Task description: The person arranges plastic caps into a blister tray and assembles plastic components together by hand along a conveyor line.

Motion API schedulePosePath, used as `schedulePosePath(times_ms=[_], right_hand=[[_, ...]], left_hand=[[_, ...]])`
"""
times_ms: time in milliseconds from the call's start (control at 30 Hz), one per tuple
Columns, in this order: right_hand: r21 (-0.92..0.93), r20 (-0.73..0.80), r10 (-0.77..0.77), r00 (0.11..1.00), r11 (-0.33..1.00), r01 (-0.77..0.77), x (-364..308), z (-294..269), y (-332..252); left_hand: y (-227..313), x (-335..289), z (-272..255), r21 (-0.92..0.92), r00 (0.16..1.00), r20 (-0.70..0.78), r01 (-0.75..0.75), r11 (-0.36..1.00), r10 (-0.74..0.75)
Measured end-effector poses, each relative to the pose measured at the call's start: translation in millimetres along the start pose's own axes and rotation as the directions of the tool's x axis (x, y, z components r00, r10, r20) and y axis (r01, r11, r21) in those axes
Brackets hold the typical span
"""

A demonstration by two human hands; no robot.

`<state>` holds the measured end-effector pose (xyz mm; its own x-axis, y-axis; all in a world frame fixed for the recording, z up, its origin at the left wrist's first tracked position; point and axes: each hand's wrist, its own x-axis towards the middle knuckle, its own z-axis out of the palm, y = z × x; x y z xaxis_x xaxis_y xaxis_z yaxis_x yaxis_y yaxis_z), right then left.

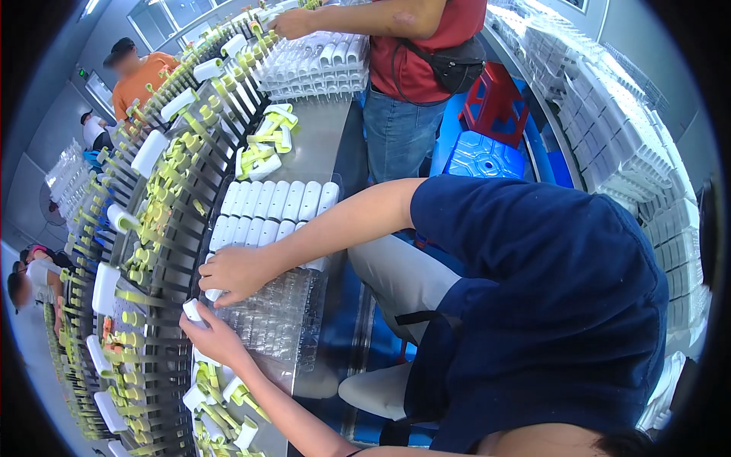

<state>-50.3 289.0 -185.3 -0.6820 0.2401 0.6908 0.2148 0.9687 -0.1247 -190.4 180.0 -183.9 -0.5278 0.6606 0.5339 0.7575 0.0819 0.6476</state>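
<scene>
My left hand [213, 335] is closed around a white rounded plastic piece [195, 312] beside the conveyor edge. Just above it, my right hand [240, 274] reaches over a clear plastic tray [278, 316], its fingers closed on another white piece [214, 294] at the tray's side. Matching white plastic pieces [266, 199] stand in neat rows in the far part of the tray. The near part shows bare clear pockets. My right hand and forearm hide some of the rows.
A slatted conveyor [171, 282] with yellow-green fixtures and white pieces curves along the left. Loose yellow-green and white parts [221, 404] lie on the metal bench, with another pile [266, 141] farther off. Beyond stand stacked trays [312, 68], a person in red [426, 53] and a blue stool [487, 156].
</scene>
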Motion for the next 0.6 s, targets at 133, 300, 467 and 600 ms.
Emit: schedulePosePath(times_ms=[133, 300, 467, 600], right_hand=[[-0.002, 0.012, 0.002, 1.000, 1.000, -0.002, -0.4, 2.7, 2.9], [0.000, 0.007, 0.001, 1.000, 1.000, -0.001, 0.0, 4.6, 2.7], [-0.003, 0.006, 0.000, 1.000, 1.000, 0.000, -0.9, 4.9, 4.5], [-0.013, 0.006, -0.002, 1.000, 1.000, 0.002, -0.4, 4.7, 3.8]], left_hand=[[1.9, -0.5, 0.1, -0.011, 1.000, 0.013, -0.007, 1.000, 0.007], [-1.3, 0.3, 0.7, 0.001, 1.000, 0.009, 0.002, 1.000, -0.002], [1.0, -0.4, 1.0, 0.004, 1.000, 0.000, -0.008, 1.000, 0.008], [-0.1, 0.2, 0.2, 0.019, 1.000, 0.008, -0.002, 1.000, 0.002]])
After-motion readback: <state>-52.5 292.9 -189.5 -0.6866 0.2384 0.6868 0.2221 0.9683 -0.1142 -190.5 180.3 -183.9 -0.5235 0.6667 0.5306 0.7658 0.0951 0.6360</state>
